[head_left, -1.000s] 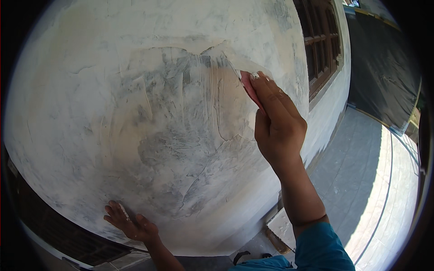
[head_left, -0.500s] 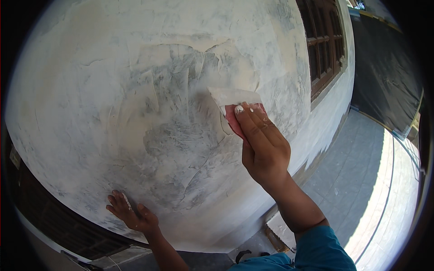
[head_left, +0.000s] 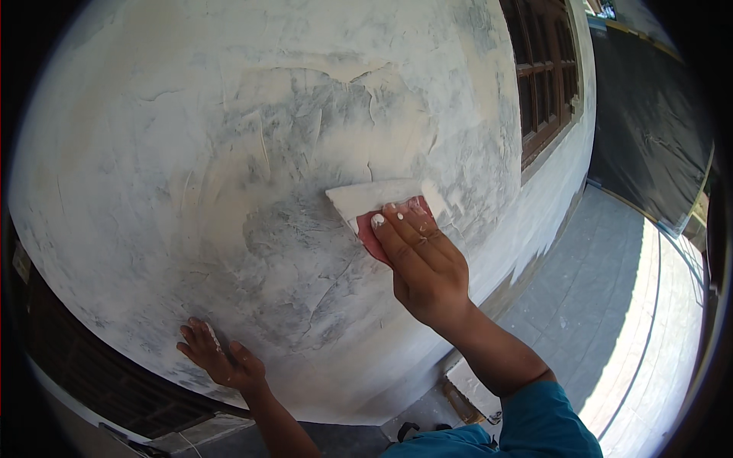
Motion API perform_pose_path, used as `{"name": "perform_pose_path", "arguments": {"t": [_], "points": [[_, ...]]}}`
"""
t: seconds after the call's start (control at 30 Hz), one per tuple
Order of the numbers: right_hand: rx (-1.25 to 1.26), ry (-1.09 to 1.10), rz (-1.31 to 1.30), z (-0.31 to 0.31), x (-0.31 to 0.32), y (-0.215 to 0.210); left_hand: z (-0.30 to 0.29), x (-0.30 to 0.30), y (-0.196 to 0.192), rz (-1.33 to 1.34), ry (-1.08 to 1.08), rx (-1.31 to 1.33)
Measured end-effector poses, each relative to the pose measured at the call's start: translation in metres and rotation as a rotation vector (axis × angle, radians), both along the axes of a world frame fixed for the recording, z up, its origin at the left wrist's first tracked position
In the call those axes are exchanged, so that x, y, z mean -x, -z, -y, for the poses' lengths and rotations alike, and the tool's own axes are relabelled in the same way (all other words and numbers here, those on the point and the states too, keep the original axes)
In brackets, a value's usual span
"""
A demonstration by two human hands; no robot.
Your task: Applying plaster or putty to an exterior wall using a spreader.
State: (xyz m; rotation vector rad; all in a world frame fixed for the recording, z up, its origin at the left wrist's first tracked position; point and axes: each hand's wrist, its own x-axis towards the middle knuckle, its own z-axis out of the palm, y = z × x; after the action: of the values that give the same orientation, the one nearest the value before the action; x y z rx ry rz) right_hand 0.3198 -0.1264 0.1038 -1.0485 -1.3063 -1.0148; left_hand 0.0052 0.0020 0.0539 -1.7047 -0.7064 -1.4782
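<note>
My right hand (head_left: 424, 259) is closed on a red putty scraper (head_left: 372, 239), its fingers pressed flat along the back. White putty covers the scraper's wide edge, which rests against the wall (head_left: 298, 168). That wall carries uneven white and cream filler over patchy grey, with ridges and thin trowel lines around the scraper. Lower down on the left, my left hand (head_left: 221, 357) lies against the wall with fingers spread, holding nothing. White smears mark the fingers of both hands.
A brown wooden window (head_left: 546, 76) is set in the wall at the upper right. Beyond it hangs a dark plastic sheet (head_left: 649, 114). Grey floor tiles (head_left: 569, 282) run along the wall's base, partly sunlit. Near my body stands a white-topped box (head_left: 469, 389). Dark slatted woodwork (head_left: 92, 366) lies lower left.
My right hand has drawn the scraper down and slightly left across the wall, leaving cream filler above it. My left hand has stayed at nearly the same place.
</note>
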Motion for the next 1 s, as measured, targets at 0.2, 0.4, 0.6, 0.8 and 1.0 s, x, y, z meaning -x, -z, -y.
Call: {"name": "perform_pose_path", "arguments": {"t": [0.2,0.4,0.6,0.8,1.0], "points": [[-0.126,0.168,-0.021,-0.04,-0.04,-0.08,0.0,-0.011,0.002,0.009,0.025,0.014],[0.238,-0.006,0.22,-0.021,0.016,0.06,0.003,-0.011,-0.002,0.017,0.024,0.006],[-0.033,0.098,-0.018,-0.001,-0.032,-0.022,0.0,-0.003,0.002,0.013,-0.003,-0.002],[-0.032,0.16,-0.064,-0.045,-0.063,-0.036,-0.002,-0.011,0.002,0.008,0.026,-0.008],[0.263,-0.009,0.014,-0.007,0.018,0.078,0.002,-0.007,-0.002,-0.008,-0.025,-0.009]]}}
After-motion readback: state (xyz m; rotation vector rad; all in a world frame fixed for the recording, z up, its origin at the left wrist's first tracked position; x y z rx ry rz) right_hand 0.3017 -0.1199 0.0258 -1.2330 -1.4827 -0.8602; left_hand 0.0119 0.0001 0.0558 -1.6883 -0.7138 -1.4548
